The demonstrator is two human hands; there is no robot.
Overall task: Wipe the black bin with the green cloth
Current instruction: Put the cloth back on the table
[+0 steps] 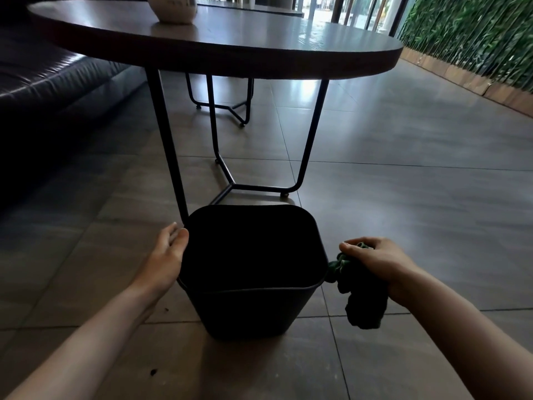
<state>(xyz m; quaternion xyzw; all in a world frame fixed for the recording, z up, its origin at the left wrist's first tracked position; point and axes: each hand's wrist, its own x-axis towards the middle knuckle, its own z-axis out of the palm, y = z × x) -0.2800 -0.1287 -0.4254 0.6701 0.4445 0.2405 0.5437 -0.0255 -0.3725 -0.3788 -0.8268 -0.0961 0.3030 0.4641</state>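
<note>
Tiled floor [403, 226]; table [230, 53] behind bin [248, 310].

Black bin [251, 310]: upright on tiled floor, just in front of table's metal leg frame. Rounded-square mouth, open, no lid; walls taper toward narrower base. Matte dark plastic, thin rim. Interior in deep shadow, contents not discernible.

Green cloth [360, 295]: dark green, bunched and crumpled, just beside bin's right rim; whether upper folds touch rim unclear. Upper part gripped in fist, lower part hanging loose below, clear of floor. Brighter green folds show at top near rim; rest reads almost black in dim light.
</note>
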